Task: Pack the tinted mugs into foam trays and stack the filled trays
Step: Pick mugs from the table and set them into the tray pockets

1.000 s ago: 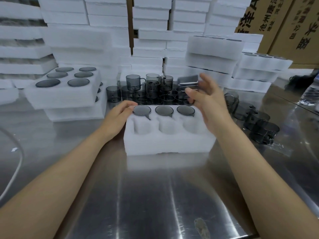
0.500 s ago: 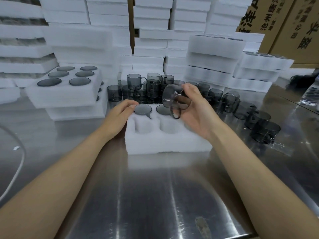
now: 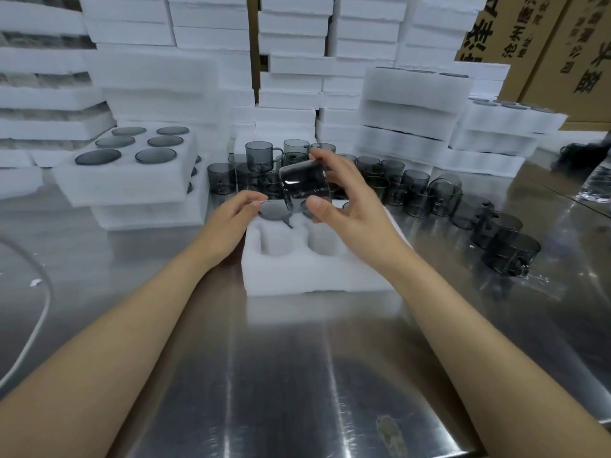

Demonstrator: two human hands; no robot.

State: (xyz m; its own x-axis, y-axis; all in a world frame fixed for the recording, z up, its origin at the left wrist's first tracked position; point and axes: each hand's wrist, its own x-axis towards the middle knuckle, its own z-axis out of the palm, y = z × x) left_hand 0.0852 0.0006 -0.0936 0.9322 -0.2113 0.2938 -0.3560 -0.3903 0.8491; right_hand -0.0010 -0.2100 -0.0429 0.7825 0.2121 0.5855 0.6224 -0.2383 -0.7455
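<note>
Nearest, the bare steel surface (image 3: 281,375) runs between both forearms up to the tray's near edge. A cable (image 3: 43,302) curves along the left margin. The tray (image 3: 297,279) sits at centre, and its two visible near pockets are open. The left hand (image 3: 231,219) rests with fingers nearly straight on the far-left corner, beside a packed mug (image 3: 272,208). The right hand (image 3: 347,206) grips a mug (image 3: 304,190), thumb on the near side and fingers curled over the far side, tilted above the tray's far row. Left of the tray, across a narrow gap, stand filled trays (image 3: 132,183). Loose mugs (image 3: 413,190) crowd behind the tray and trail rightward. Foam stacks (image 3: 291,77) wall the back edge, with boxes (image 3: 545,44) at far right.
</note>
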